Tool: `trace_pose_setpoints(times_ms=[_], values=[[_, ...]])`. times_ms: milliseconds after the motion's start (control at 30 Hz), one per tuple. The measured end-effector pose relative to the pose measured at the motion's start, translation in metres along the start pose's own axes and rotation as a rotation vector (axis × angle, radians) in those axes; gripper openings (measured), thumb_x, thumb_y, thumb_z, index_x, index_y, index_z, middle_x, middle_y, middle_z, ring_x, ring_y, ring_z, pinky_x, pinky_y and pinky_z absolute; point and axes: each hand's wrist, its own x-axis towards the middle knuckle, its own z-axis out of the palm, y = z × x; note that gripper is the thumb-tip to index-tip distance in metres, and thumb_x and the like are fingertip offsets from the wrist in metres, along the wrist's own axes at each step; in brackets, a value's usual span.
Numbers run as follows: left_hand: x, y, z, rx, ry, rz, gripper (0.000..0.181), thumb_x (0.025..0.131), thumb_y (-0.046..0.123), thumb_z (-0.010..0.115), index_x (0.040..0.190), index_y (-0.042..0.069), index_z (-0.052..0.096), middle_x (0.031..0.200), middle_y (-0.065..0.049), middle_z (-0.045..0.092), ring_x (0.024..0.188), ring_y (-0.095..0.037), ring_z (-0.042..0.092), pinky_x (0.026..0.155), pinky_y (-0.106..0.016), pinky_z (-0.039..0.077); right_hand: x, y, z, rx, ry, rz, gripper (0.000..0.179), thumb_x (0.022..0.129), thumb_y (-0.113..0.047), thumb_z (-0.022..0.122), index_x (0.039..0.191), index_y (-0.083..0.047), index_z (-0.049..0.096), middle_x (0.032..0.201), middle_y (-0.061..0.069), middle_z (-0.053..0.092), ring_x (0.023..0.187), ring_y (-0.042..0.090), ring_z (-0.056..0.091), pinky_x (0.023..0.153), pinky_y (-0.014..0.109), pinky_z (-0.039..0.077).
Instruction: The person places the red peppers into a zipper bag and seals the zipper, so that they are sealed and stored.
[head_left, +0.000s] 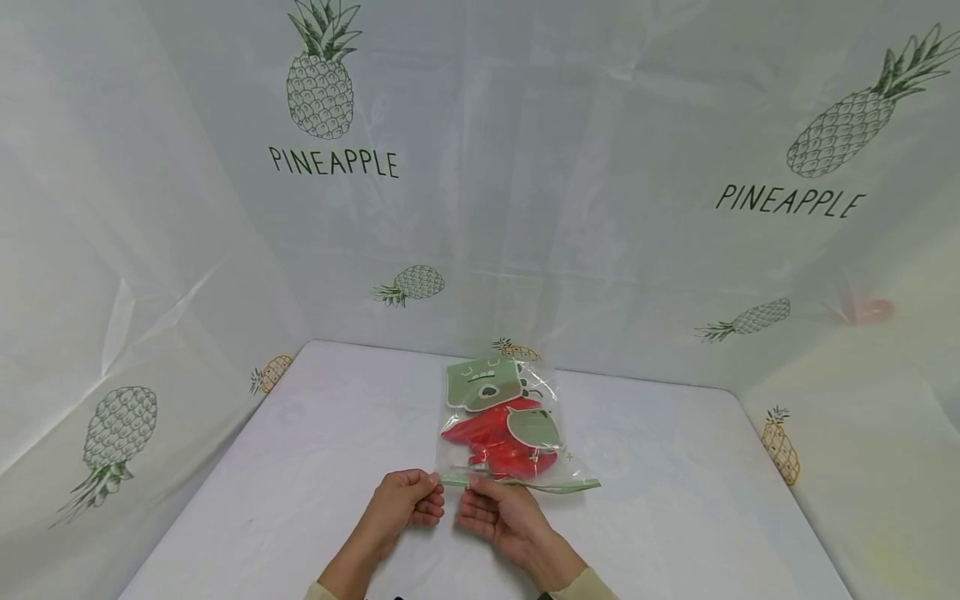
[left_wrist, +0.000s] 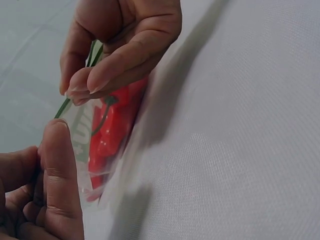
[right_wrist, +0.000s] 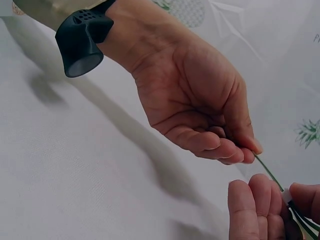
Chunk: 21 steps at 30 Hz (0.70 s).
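A clear zip bag with a green seal strip and printed green patches lies on the table, its mouth toward me. Shiny red things show through the plastic; their kind is not clear. At the bag's left corner, my left hand pinches the end of the strip between thumb and index finger. Close to its right, my right hand pinches the same strip, palm turned up and other fingers loosely bent. A small white piece sits on the strip by the left fingertips in the right wrist view.
A white cloth covers the table. White sheets printed with pineapples hang as walls at the back and both sides. A dark wrist camera is strapped to the right wrist.
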Motion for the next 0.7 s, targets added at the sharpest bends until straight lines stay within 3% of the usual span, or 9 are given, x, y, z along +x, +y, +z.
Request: trace_pose_setpoints(times_ms=[700], values=[[0.000, 0.001, 0.001, -0.029, 0.004, 0.009, 0.031, 0.109, 0.022, 0.061, 0.100, -0.007, 0.067, 0.079, -0.002, 0.069, 0.069, -0.012, 0.071, 0.065, -0.025, 0.065, -0.004, -0.004, -0.011, -0.011, 0.039, 0.014, 0.022, 0.102, -0.022, 0.071, 0.107, -0.001, 0.074, 0.096, 0.010, 0.080, 0.088, 0.021, 0.079, 0.090, 0.045, 0.066]])
